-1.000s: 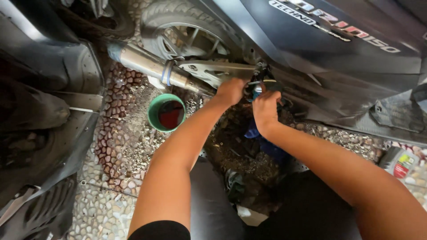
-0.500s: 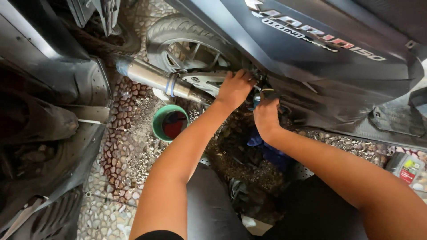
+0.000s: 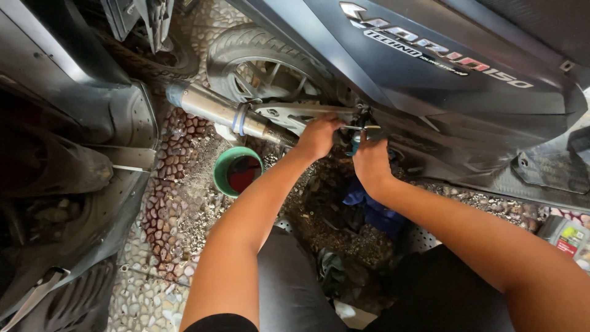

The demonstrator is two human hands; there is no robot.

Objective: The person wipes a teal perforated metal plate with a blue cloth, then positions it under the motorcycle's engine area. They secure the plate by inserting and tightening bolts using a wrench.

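— Scooters crowd both sides; what lies between?
— Exhaust pipe [image 3: 221,112] far left, green cup [image 3: 238,171] near it on pebbles, blue rag [image 3: 372,206] under the hands.
— Room?
— Tight; body panel [image 3: 442,92] overhangs.
— Hands?
— Left hand [image 3: 318,136] curled around the bracket [image 3: 301,114]; right hand [image 3: 369,161] closed on a tool [image 3: 362,130].

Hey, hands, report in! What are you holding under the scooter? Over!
Left hand gripping the metal part under the scooter, beside the exhaust pipe. Right hand closed on a tool there. Green cup apart, not blocking.
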